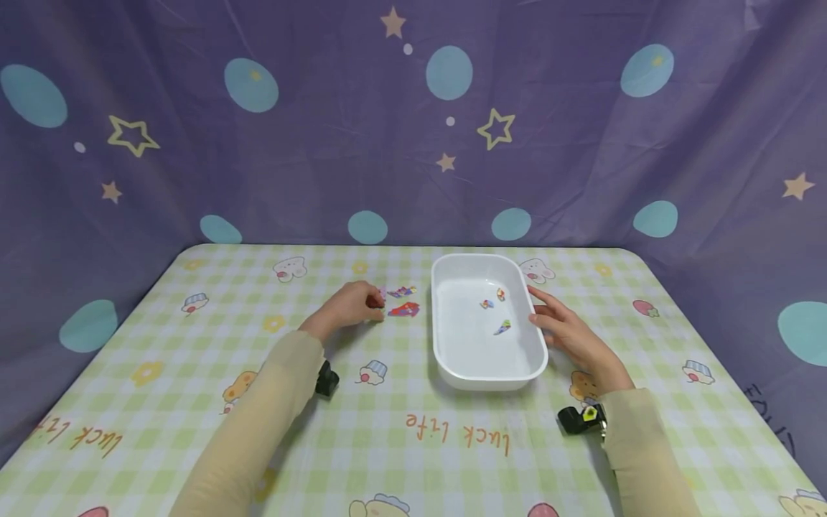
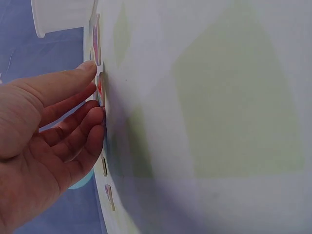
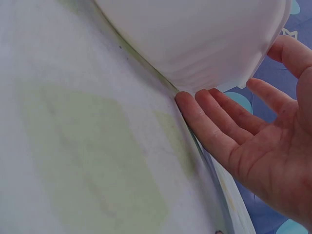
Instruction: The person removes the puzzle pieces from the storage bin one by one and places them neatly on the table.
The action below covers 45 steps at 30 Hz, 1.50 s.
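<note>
My left hand (image 1: 352, 304) is low over the cloth, beside several flat, colourful cutout pieces. Its fingers bend loosely, with a gap between thumb and fingertips. In the left wrist view, a thin red-patterned piece (image 2: 101, 89) lies at the fingertips; no firm pinch is visible. A red piece (image 1: 404, 309) and a purple-blue piece (image 1: 402, 291) lie just right of this hand. My right hand (image 1: 568, 334) touches the right side of a white rectangular tub (image 1: 489, 370), its fingers fairly straight. Inside the tub are three small pieces, including a blue-green sliver (image 1: 502, 328).
A green-and-white checked cloth (image 1: 446, 474) with printed cartoons covers the table. Behind it hangs a purple curtain (image 1: 336, 143) with stars and blue spots. More thin pieces (image 2: 109, 196) lie past the left fingers in the left wrist view.
</note>
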Each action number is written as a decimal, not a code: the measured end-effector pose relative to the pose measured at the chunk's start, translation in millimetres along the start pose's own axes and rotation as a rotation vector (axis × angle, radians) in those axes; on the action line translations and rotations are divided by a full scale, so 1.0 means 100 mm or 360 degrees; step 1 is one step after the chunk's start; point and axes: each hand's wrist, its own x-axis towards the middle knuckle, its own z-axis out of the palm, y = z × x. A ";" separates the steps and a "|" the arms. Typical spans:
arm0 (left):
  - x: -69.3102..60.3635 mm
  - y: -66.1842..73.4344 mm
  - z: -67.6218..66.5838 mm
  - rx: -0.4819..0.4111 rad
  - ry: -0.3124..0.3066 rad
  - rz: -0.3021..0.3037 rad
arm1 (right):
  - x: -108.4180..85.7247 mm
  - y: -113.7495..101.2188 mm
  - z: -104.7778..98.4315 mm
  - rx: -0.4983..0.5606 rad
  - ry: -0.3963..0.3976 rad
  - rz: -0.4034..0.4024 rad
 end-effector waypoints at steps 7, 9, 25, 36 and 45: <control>0.01 0.03 -0.02 -0.0005 0.0039 0.0020 | 0.00 0.00 0.01 -0.0005 -0.0001 -0.0001; 0.01 0.06 -0.04 -0.0003 0.0066 0.0050 | -0.01 0.00 0.01 -0.0009 -0.0001 0.0000; 0.11 0.56 -0.03 -0.0003 0.0174 0.0205 | -0.01 -0.01 0.01 -0.0035 0.0007 -0.0002; 0.19 0.94 -0.15 0.0021 0.0174 0.0302 | -0.02 -0.03 0.02 -0.0100 -0.0002 0.0014; 0.35 1.23 -0.02 0.0059 0.0140 0.0431 | -0.03 -0.11 0.06 -0.0370 0.0026 0.0028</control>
